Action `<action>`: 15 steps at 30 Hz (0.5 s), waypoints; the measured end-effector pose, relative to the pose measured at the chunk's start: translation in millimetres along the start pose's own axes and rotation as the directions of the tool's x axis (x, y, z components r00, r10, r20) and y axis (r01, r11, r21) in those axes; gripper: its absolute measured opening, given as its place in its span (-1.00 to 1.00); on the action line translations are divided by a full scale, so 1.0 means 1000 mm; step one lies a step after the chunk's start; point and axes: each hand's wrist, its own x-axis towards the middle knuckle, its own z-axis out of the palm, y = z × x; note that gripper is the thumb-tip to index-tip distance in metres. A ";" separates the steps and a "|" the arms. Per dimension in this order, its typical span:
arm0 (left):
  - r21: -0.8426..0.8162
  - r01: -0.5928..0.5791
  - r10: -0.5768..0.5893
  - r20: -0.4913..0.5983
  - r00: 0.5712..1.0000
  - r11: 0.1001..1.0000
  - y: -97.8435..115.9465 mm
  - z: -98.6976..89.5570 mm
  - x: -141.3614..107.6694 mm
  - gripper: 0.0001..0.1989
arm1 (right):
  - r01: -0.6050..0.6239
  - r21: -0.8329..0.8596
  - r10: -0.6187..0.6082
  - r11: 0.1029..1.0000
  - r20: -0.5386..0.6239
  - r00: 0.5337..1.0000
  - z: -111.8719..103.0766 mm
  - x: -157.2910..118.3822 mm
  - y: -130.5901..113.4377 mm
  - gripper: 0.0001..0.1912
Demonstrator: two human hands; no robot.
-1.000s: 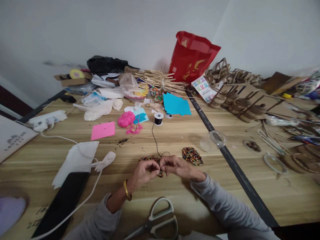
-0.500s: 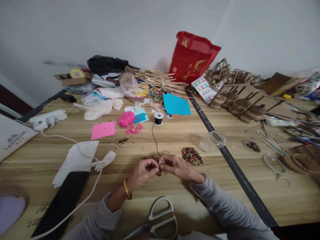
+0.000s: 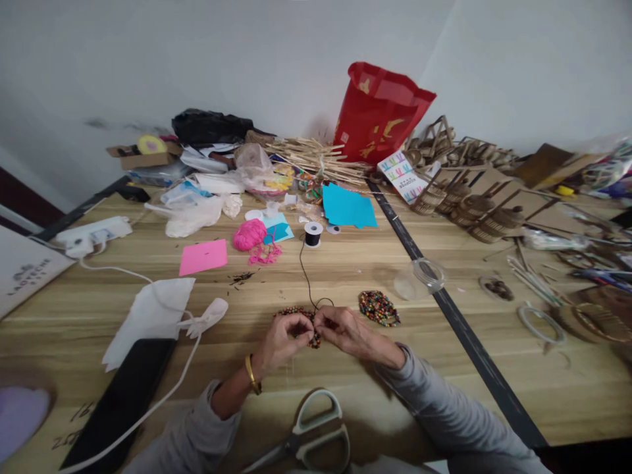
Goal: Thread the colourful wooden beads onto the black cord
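My left hand point(image 3: 286, 339) is closed in a pinch, its fingertips close against those of my right hand; whatever lies between them is too small to make out. A thin black cord point(image 3: 309, 283) runs from its spool point(image 3: 313, 234) down to my right hand point(image 3: 343, 329), which pinches it where it makes a small loop. Beneath and behind the fingers lies a string of multicoloured beads point(image 3: 296, 311), partly hidden by both hands. Another bunch of bead strings point(image 3: 378, 308) rests just right of my right hand. Scissors point(image 3: 316, 431) with pale handles lie nearest my body.
Pink yarn point(image 3: 249, 235), a pink card point(image 3: 203, 257) and blue sheets point(image 3: 349, 205) lie farther back. A clear tape roll point(image 3: 428, 275) and small woven baskets point(image 3: 496, 224) stand to the right. A white cable point(image 3: 182, 378) crosses the left side beside a black slab point(image 3: 126, 401).
Hardly anything differs. Both hands keep their place over the beads, with the right hand's fingers shifted very slightly; the cord and spool stay put.
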 end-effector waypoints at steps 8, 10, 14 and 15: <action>0.009 0.026 -0.026 0.028 0.999 1.000 -0.003 0.000 0.000 -0.87 | 0.122 -0.097 -0.120 0.988 0.024 0.992 0.002 -0.002 -0.002 -0.91; 0.018 0.017 -0.018 0.035 0.999 1.000 -0.003 0.000 0.000 -0.86 | 0.143 -0.116 -0.140 0.983 0.034 0.990 0.003 -0.002 -0.004 -0.90; 0.060 -0.012 0.010 0.031 0.999 0.998 -0.003 0.000 0.000 -0.84 | 0.161 -0.139 -0.154 0.977 0.056 0.986 0.002 -0.002 -0.007 -0.89; 0.065 -0.023 0.021 0.026 0.999 0.998 -0.003 -0.001 0.000 -0.85 | 0.160 -0.145 -0.153 0.977 0.057 0.987 0.002 -0.002 -0.007 -0.89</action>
